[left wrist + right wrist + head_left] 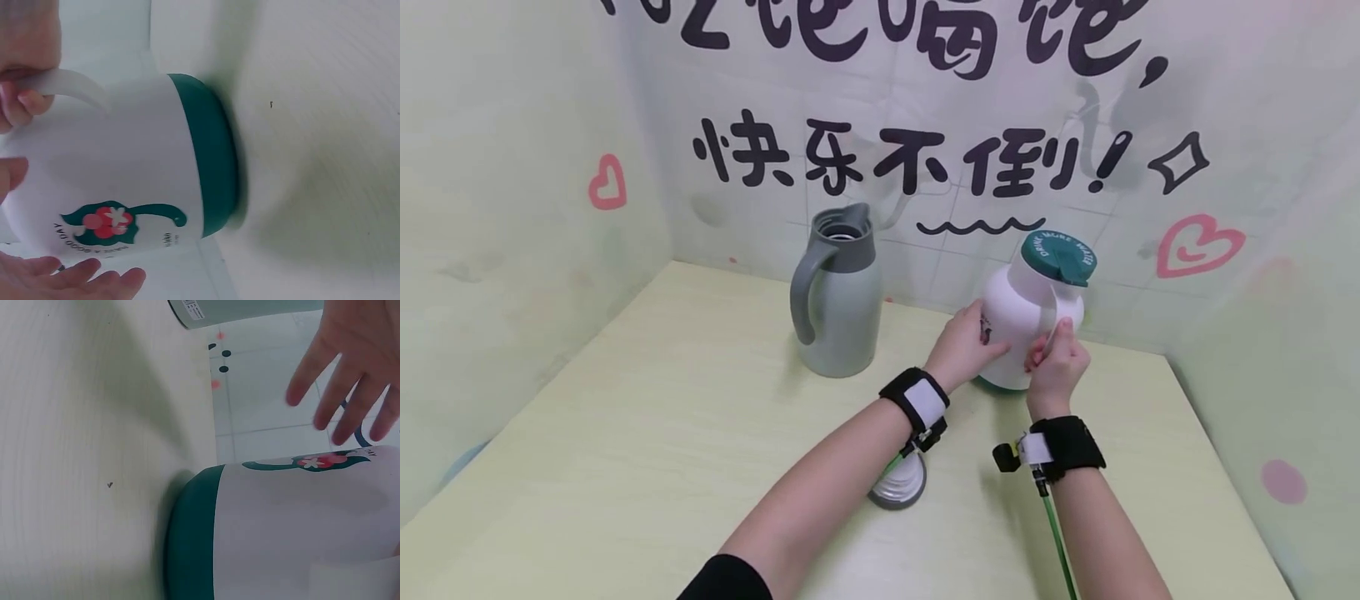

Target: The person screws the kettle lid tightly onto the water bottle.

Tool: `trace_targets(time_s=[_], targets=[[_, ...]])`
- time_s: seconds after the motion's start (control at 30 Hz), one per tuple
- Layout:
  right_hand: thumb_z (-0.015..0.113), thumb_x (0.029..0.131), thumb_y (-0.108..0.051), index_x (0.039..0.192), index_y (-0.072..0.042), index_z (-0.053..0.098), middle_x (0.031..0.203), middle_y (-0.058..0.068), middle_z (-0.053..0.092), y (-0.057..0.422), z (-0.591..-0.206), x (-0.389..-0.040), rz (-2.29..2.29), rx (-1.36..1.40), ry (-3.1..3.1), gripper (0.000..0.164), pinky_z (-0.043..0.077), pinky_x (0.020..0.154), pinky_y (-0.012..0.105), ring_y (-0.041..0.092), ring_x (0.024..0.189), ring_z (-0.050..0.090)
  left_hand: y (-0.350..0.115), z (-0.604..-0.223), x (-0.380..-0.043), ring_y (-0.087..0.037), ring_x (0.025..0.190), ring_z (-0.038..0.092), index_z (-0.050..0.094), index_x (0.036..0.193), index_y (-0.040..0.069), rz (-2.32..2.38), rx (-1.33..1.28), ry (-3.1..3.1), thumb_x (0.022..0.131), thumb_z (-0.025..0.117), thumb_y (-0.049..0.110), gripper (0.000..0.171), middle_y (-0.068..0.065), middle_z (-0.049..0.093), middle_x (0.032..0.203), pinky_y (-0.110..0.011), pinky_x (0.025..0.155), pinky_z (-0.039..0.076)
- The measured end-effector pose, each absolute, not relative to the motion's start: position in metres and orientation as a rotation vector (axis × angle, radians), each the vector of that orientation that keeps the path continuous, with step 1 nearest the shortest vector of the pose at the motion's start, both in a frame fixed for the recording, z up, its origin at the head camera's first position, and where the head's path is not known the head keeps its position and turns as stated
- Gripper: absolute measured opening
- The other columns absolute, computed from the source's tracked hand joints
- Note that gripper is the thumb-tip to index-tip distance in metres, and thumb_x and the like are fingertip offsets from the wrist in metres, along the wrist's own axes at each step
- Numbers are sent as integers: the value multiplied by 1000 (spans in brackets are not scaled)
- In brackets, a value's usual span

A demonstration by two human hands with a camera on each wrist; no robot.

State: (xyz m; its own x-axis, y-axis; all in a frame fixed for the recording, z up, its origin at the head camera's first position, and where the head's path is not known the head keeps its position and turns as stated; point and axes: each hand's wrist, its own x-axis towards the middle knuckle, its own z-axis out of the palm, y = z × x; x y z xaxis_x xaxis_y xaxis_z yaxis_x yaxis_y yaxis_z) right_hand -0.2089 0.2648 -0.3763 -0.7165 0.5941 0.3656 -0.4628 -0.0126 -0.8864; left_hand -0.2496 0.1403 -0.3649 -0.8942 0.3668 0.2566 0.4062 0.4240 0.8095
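Observation:
A white thermos jug (pixel 1000 302) with a green lid (pixel 1060 257) and green base (pixel 210 156) stands upright at the back right. My right hand (pixel 1058 362) grips its pale handle (pixel 69 84), fingers curled round it. On the jug's left side is my left hand (pixel 962 348), its thumb across the front. In the right wrist view the left hand (pixel 356 369) has straight, spread fingers close to the printed wall; whether they touch it I cannot tell. A flower-and-leaf print (pixel 109 222) marks the jug's side.
A grey-green thermos jug (pixel 842 312) stands to the left, its top uncovered and its handle facing left. A round grey-rimmed lid (pixel 898 483) lies on the pale table (pixel 625 433), partly behind the left forearm. Printed cloth walls (pixel 865 200) enclose the back and sides.

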Motion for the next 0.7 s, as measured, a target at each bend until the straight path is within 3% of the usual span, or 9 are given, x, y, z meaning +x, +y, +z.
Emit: trace_targets(time_s=[0.1,0.33,0.5,0.7], targets=[[43,102,-31,56,2,43,47,-1,42,267,-376,-208,1813,-130,-1533,57,34,42,24,11,40,39,132,-358,-239,-18,88,56,54,128,3,-1421,-755,-2598,88,69,23,47,-10,59,104,-26,72,48],[44,102,-32,56,-3,47,49,0,44,269,-376,-208,1854,-151,-1536,54,37,44,24,11,42,41,98,-333,-211,-18,107,58,65,119,6,-1251,-827,-2517,91,63,22,33,-6,65,115,-29,90,45],[44,102,-32,57,-4,50,49,0,46,270,-374,-208,1866,-164,-1554,53,39,45,23,12,43,43,68,-319,-198,-17,109,58,67,117,9,-1190,-818,-2418,91,62,23,30,-3,66,114,-30,94,43],[44,102,-35,59,-5,50,52,1,47,271,-373,-208,1869,-195,-1587,53,41,47,24,12,45,44,32,-305,-196,-23,105,60,67,114,2,-1209,-788,-2249,89,63,12,27,-9,67,111,-32,94,42]])
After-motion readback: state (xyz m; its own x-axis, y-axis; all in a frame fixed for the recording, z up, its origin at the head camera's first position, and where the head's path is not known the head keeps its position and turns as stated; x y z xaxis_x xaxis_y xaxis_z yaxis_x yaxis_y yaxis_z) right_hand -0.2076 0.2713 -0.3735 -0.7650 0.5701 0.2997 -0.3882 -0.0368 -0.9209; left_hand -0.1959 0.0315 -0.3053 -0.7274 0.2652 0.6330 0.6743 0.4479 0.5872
